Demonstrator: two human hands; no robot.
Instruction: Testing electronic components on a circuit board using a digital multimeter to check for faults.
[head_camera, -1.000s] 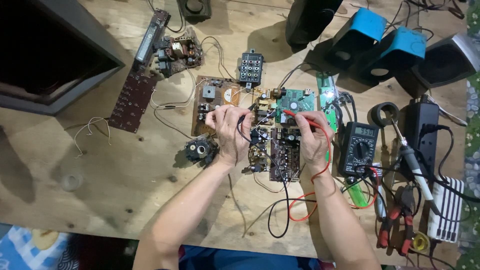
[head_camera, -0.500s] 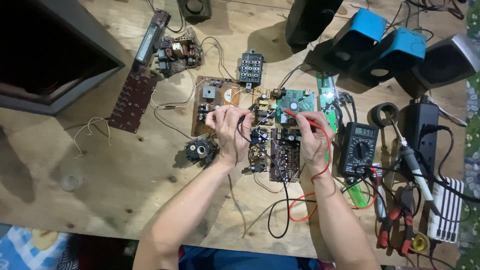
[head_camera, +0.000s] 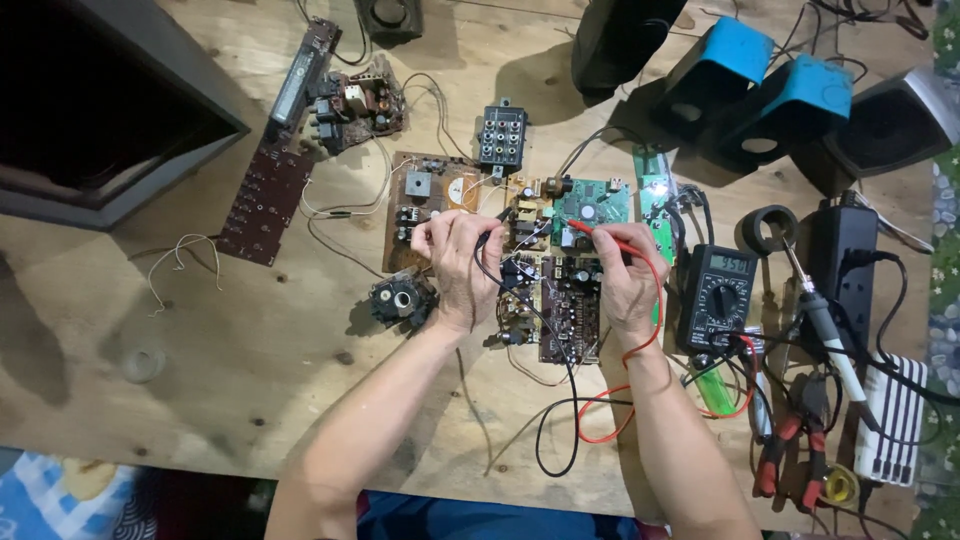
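Plywood worktop (head_camera: 200, 400) fills the view, cluttered with electronics. Big dark speaker cabinet (head_camera: 90, 110) at top-left corner. Black speaker (head_camera: 620, 40) at top centre, two blue speaker boxes (head_camera: 770, 95) right of it, a grey speaker (head_camera: 890, 120) further right. Long brown keypad board (head_camera: 262, 195) lies diagonally on the left side. Cluster of circuit boards (head_camera: 560, 300) sits mid-worktop, with a small green board (head_camera: 595, 205) at its top right. Black multimeter (head_camera: 717, 295) just right of the cluster, display lit, digits too small to tell. Black power adapter (head_camera: 845, 245) and a white ridged power strip (head_camera: 892, 410) at the right edge. Soldering iron (head_camera: 825, 325) lies between multimeter and strip, red-handled pliers (head_camera: 790, 450) below it.

Left hand (head_camera: 455, 265) rests over the boards' left part, fingers curled shut around the black probe (head_camera: 500, 222), tip down on the boards. Right hand (head_camera: 625, 275) over the right part, fingers pinched closed on the red probe (head_camera: 600, 232), tip pointing left near the green board. Red and black leads (head_camera: 580, 420) loop down between the forearms towards the worktop's near edge.
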